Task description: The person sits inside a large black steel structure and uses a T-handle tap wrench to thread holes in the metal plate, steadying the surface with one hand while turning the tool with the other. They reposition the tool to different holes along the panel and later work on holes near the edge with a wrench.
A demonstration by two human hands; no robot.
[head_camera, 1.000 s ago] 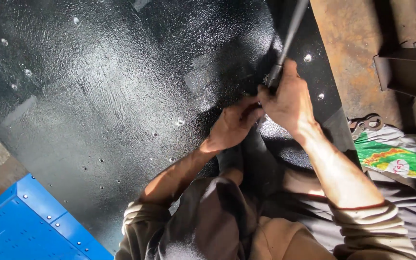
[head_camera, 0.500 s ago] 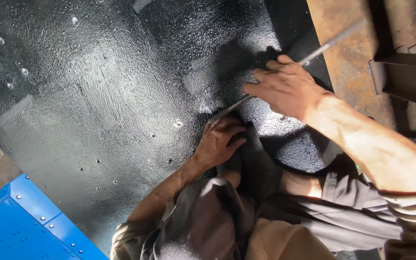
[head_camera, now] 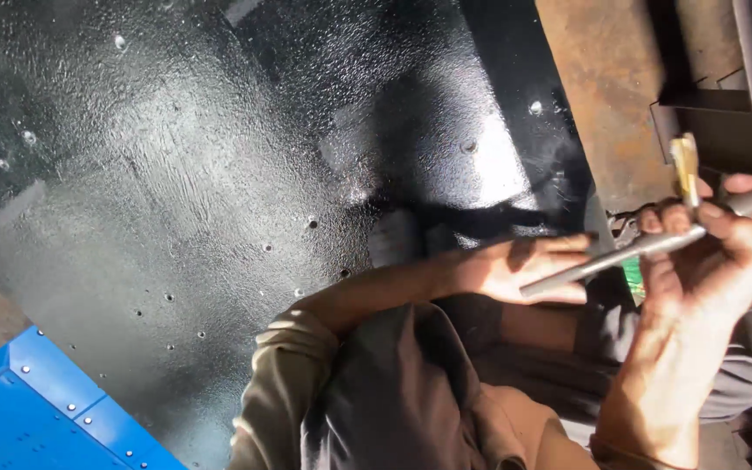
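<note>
My right hand (head_camera: 707,261) is closed around a long grey metal rod (head_camera: 607,259) that runs nearly level, from the right edge down to the left. A small brass-coloured piece (head_camera: 683,167) sticks up from between that hand's fingertips. My left hand (head_camera: 524,268) reaches in from the olive sleeve (head_camera: 298,383) with fingers stretched out flat. The rod's left end lies against its fingers, with no grip visible. Both hands hover to the right of a glossy black metal sheet (head_camera: 219,174) dotted with small holes.
A rusty brown metal plate (head_camera: 607,96) and a dark steel bracket (head_camera: 711,122) stand at the upper right. A blue riveted panel (head_camera: 36,409) fills the lower left corner. A bit of green packaging (head_camera: 633,278) shows behind the hands.
Both hands have come off the black sheet and moved right and down. The rod has swung from steep to nearly level. My left hand has opened under its end.
</note>
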